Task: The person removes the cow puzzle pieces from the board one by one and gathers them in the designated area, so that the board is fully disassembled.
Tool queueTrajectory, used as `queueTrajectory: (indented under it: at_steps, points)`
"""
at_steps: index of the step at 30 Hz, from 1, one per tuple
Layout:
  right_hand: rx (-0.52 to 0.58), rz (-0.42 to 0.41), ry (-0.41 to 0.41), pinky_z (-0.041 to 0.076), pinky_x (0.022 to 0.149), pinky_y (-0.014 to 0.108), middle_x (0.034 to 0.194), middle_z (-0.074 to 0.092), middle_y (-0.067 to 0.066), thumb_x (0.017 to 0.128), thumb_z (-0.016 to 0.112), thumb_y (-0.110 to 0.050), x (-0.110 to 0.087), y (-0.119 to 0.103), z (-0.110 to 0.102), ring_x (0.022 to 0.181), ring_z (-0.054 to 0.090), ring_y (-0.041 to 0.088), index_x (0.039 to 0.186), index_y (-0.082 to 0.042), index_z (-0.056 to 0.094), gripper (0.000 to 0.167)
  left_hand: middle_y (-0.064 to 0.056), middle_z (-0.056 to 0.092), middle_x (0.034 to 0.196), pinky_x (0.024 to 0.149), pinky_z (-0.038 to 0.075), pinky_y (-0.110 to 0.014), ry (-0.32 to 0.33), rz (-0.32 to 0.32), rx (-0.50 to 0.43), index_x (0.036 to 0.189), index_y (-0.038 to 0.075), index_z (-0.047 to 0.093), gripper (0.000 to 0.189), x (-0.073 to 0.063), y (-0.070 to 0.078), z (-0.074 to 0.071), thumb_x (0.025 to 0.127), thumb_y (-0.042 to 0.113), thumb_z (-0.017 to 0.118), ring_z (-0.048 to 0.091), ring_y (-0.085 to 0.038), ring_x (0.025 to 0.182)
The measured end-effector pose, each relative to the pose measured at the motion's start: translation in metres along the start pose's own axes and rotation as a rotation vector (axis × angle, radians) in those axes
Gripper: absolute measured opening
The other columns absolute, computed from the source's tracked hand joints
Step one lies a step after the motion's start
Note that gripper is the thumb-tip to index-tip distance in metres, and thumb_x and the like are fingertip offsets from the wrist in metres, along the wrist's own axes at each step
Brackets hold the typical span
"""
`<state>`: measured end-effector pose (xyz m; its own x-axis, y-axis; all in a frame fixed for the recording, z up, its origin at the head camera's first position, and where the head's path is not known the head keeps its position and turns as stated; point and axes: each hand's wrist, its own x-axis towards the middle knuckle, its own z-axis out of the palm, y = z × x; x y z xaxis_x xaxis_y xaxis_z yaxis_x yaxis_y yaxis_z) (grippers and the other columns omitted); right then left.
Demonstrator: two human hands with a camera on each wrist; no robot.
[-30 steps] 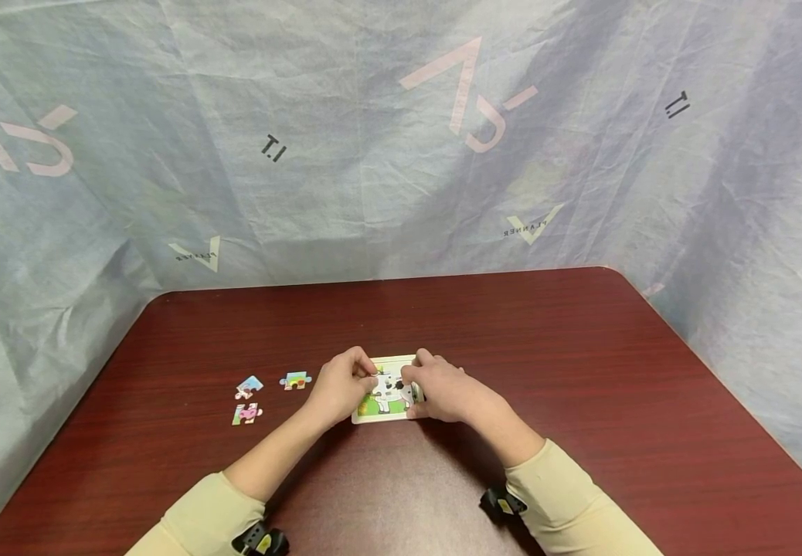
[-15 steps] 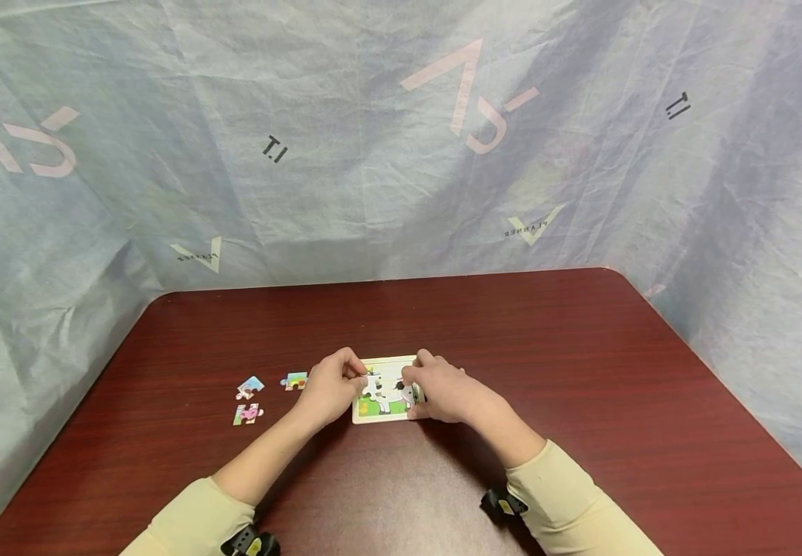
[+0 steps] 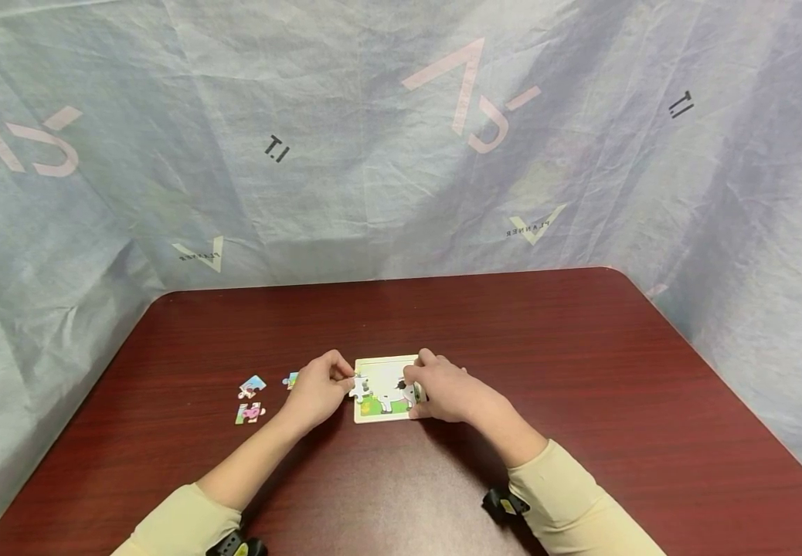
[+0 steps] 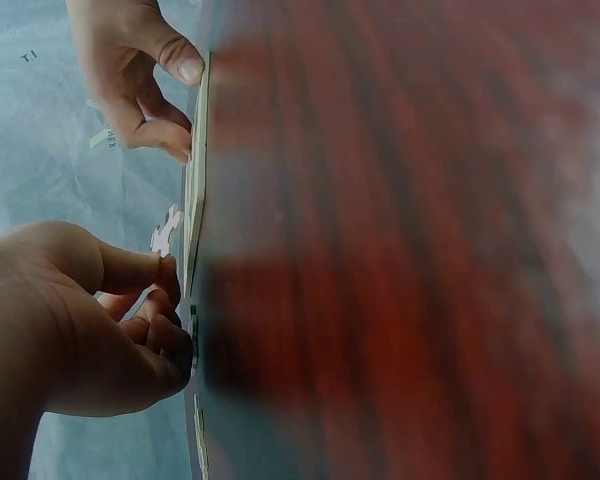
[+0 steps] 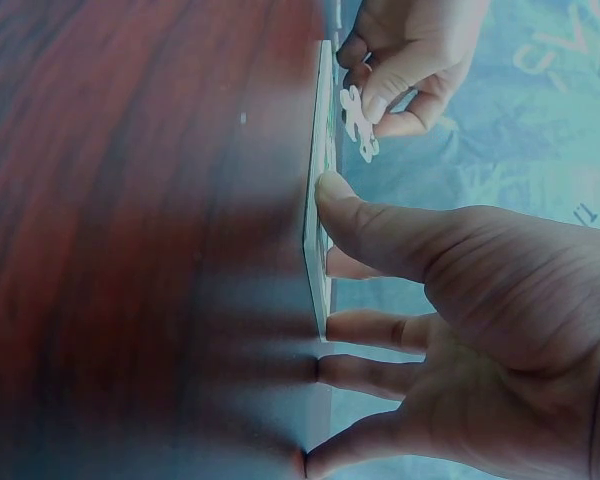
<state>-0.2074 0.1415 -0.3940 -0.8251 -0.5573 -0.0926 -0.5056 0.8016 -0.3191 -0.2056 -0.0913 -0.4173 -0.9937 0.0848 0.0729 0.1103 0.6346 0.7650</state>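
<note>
My left hand point(image 3: 317, 390) pinches a white puzzle piece point(image 3: 360, 388) with dark markings between thumb and fingers, raised over the left edge of a shallow puzzle board point(image 3: 382, 378). The right wrist view shows that raised piece point(image 5: 362, 125) tilted, apart from the board. Part of a cow picture on green lies assembled in the board, with a pale bare area at its upper left. At the board's right end, my right hand point(image 3: 446, 388) holds it, thumb on the near edge and fingers over the far side. That hand covers the picture's right part.
Left of the board lie loose puzzle pieces: a blue one point(image 3: 253, 386), a pink one point(image 3: 250, 413) below it, and another point(image 3: 291, 380) partly hidden behind my left hand. The dark red table point(image 3: 512, 324) ends at a grey cloth backdrop point(image 3: 345, 193).
My left hand has drawn leftward off the board with the white piece, uncovering the pale area and partly covering one loose piece. The right hand stays on the board.
</note>
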Motion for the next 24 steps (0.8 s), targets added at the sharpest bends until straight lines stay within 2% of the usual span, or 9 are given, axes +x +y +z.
queueTrajectory:
  at_steps: [8, 15, 24]
  points:
    - [0.001, 0.008, -0.006, 0.046, 0.084, 0.068, 0.117, 0.051, 0.008, 0.086, 0.083, -0.028, 0.0, 0.0, 0.0, 0.105, 0.056, 0.032, 0.109, -0.017, 0.066, 0.031, 0.001, 0.06, 0.072, 0.068, 0.042, -0.033, 0.002, -0.018, 0.003, 0.087, 0.01, 0.063, 0.011, -0.004, -0.008, -0.008, 0.09, 0.002, 0.07, 0.054, -0.016, 0.07]
    - [0.001, 0.009, -0.003, 0.047, 0.084, 0.068, 0.117, 0.051, 0.009, 0.086, 0.083, -0.028, 0.0, 0.0, 0.0, 0.105, 0.055, 0.032, 0.108, -0.018, 0.065, 0.03, 0.001, 0.062, 0.077, 0.069, 0.042, -0.033, -0.023, -0.037, 0.019, 0.093, 0.006, 0.063, 0.006, -0.008, -0.013, -0.016, 0.092, 0.006, 0.07, 0.054, -0.017, 0.072]
    - [-0.001, 0.006, -0.007, 0.046, 0.084, 0.068, 0.117, 0.051, 0.009, 0.086, 0.082, -0.029, 0.001, 0.0, 0.0, 0.106, 0.055, 0.032, 0.109, -0.018, 0.066, 0.03, 0.001, 0.062, 0.075, 0.067, 0.041, -0.033, 0.006, -0.04, 0.048, 0.089, 0.008, 0.064, 0.008, -0.014, -0.017, -0.026, 0.09, 0.003, 0.071, 0.053, -0.017, 0.071]
